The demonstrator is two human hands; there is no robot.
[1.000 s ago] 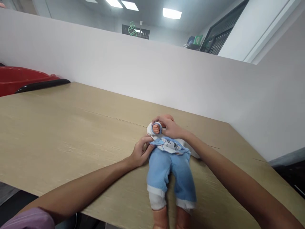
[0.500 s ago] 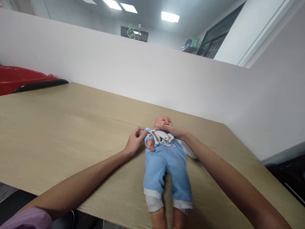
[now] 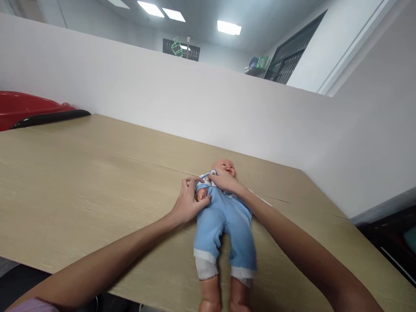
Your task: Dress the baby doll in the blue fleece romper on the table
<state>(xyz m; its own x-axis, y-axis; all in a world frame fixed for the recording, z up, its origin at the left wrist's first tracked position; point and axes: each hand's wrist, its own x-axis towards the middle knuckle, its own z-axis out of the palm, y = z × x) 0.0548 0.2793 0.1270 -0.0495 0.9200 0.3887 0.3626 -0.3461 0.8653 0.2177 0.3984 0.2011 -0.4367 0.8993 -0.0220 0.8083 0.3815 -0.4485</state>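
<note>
The baby doll (image 3: 224, 229) lies on the tabletop (image 3: 113, 173), head (image 3: 224, 164) toward 12 o'clock, legs (image 3: 209, 292) toward 6. The left hand (image 3: 189, 200) is at the doll's torso's 9 o'clock, the right hand (image 3: 225, 181) over its chest. The wall (image 3: 162, 99) stands behind at 12; a plastic tub (image 3: 29, 106) sits at 10.

A long, smooth white wall (image 3: 162, 95) stands behind a light-brown wood-look table (image 3: 97, 164). Before the wall's left end sits a glossy red plastic object with a curved rim (image 3: 29, 106), edged by a shiny black curved strip (image 3: 52, 118). Above the wall's top edge show a light-green openwork frame (image 3: 176, 47), a green packet (image 3: 261, 62) and a bright rectangular white ceiling light (image 3: 229, 27).
</note>
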